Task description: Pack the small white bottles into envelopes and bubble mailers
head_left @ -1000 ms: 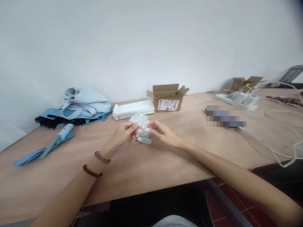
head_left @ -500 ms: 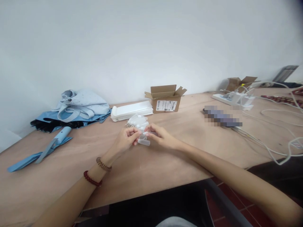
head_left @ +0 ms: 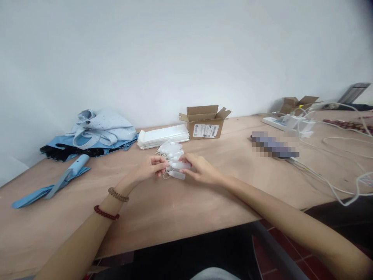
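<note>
Both of my hands meet over the table around a small translucent white bottle-like piece [head_left: 180, 165]. My right hand [head_left: 199, 168] grips its body between thumb and fingers. At its other end, my left hand [head_left: 155, 165] pinches the tip or the thin cord there; the fingers hide exactly which. Just below lies a similar white piece [head_left: 177, 175] with a loop of thin cord at its left end. Several more such white pieces [head_left: 169, 148] with cords are bunched behind my hands.
Behind the bunch are a stack of white envelopes [head_left: 164, 134] and an open cardboard box [head_left: 205, 126]. A folded blue umbrella [head_left: 78, 163] and cloth bag [head_left: 107, 128] lie left. Right are a blurred phone [head_left: 274, 146], a power strip [head_left: 274, 123] and white cables [head_left: 335, 186].
My left hand has shifted slightly left, and more of the held piece shows between my hands. The right hand has stayed nearly in place, now around the piece's body.
</note>
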The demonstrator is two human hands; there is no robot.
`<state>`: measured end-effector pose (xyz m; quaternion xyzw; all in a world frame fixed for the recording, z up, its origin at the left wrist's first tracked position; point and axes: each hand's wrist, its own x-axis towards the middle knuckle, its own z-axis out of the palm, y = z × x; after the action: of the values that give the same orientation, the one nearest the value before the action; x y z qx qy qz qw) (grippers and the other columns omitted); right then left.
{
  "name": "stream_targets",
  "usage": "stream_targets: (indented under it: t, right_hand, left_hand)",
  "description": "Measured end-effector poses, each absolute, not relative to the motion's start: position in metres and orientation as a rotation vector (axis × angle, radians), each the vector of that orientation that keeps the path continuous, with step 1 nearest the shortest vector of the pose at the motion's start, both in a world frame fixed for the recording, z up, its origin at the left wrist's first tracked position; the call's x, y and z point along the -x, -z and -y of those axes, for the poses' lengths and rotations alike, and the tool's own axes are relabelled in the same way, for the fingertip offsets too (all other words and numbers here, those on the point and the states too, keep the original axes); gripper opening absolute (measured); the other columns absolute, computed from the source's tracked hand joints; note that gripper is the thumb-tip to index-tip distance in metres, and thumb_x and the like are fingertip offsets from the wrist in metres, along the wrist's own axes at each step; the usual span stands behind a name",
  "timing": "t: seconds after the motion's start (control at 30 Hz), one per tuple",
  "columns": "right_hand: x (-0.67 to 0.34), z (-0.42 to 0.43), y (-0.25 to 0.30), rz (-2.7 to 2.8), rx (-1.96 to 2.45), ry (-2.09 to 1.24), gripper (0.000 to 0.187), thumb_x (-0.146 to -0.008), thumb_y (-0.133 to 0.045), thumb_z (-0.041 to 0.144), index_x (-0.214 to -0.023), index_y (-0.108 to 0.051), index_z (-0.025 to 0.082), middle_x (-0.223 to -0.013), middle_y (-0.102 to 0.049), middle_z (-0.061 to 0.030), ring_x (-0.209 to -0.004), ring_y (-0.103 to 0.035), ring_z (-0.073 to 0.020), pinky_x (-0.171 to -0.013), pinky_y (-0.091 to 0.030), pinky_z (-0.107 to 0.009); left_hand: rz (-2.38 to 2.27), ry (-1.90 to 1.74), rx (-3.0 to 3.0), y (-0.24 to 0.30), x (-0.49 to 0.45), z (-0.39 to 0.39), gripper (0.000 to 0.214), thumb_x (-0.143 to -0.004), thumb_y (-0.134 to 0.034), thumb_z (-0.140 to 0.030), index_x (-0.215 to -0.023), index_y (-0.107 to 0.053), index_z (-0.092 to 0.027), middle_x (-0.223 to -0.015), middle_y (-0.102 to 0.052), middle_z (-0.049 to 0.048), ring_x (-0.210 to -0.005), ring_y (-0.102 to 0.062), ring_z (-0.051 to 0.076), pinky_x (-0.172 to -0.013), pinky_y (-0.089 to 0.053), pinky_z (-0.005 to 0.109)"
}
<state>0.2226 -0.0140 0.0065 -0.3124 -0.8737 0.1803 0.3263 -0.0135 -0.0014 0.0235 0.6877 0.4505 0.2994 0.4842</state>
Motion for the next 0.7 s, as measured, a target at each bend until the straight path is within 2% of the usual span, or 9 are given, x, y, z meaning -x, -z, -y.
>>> stream_targets:
  t: [0.27, 0.7]
  right_hand:
    - [-0.228, 0.004, -0.003, 2.352, 0.801, -0.211, 0.017, -0.087, -0.059, 0.032, -0.097, -0.055, 0.017, -0.092, -0.059, -0.0074, -0.087, -0.053, -0.0191, -0.075, -0.044, -0.031]
    - [-0.232, 0.000, 0.002, 2.338, 0.766, -0.174, 0.021, -0.087, -0.060, 0.038, -0.092, -0.056, 0.018, -0.092, -0.057, -0.0062, -0.087, -0.053, -0.0189, -0.075, -0.045, -0.031]
  left_hand:
    - [-1.195, -0.636, -1.619, -0.011, 0.021, -0.008, 0.031, -0.069, -0.071, -0.045, -0.072, -0.062, -0.014, -0.057, -0.058, -0.0007, -0.044, -0.048, 0.007, -0.041, -0.033, 0.018]
    - [-1.271, -0.567, -1.674, -0.011, 0.025, -0.009, 0.038, -0.073, -0.064, -0.053, -0.075, -0.064, -0.014, -0.060, -0.060, 0.0008, -0.044, -0.049, 0.008, -0.040, -0.034, 0.018]
